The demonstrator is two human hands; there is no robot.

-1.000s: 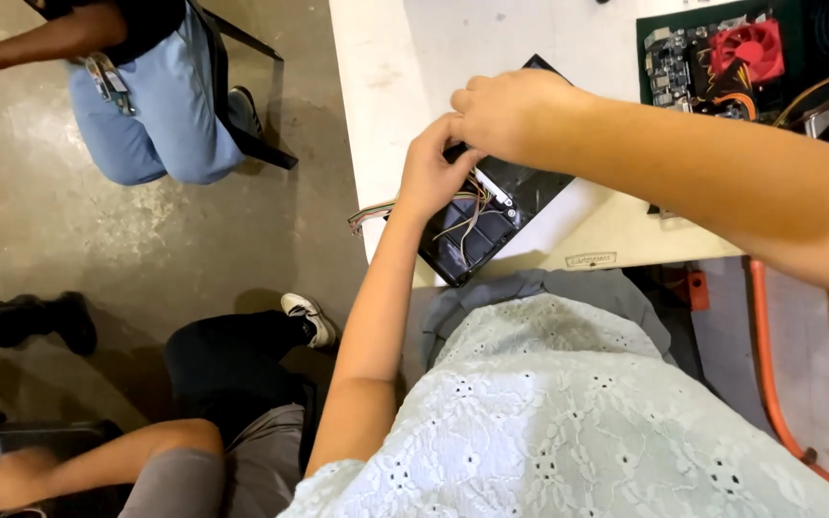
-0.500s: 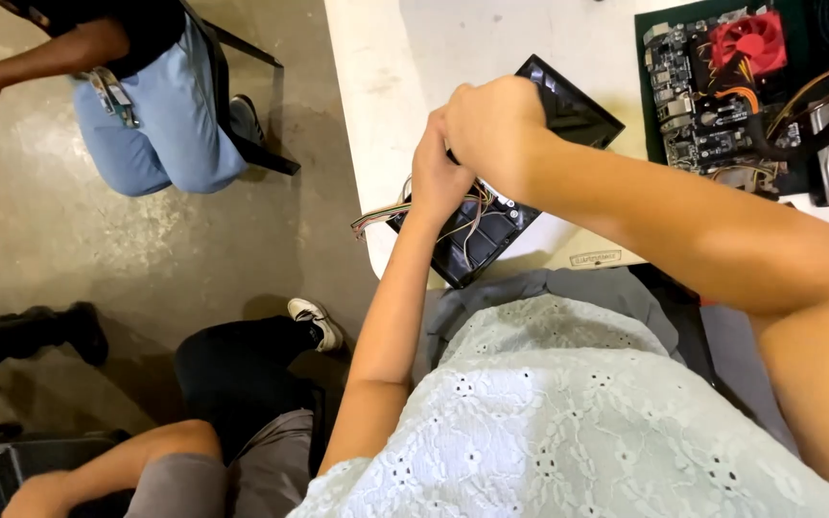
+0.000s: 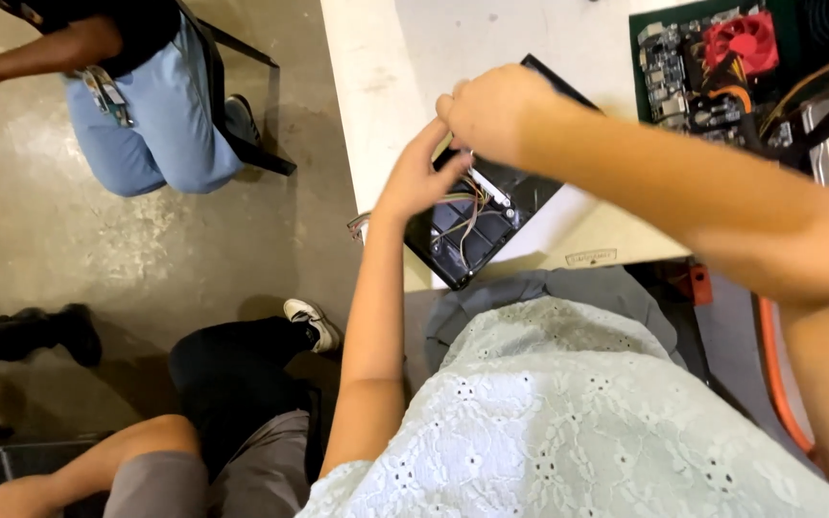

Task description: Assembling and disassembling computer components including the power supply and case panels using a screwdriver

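Note:
A black rectangular panel point(image 3: 477, 230) with thin coloured wires point(image 3: 472, 197) lies tilted at the near edge of a white table point(image 3: 376, 105). My left hand point(image 3: 414, 177) rests on the panel's left side, fingers raised over the wires. My right hand point(image 3: 491, 110) is closed above the panel's upper part, pinching at the wire bundle; what its fingertips hold is hidden.
A green circuit board with a red fan point(image 3: 722, 58) and dark cables point(image 3: 817, 86) sit at the table's far right. One person in blue jeans point(image 3: 146, 125) sits on a chair to the left, another person's legs and shoe point(image 3: 309, 321) are close below.
My view has shifted, so the panel sits lower and more central. My right hand moved up off the panel's middle to its top, and my left hand's fingers lifted.

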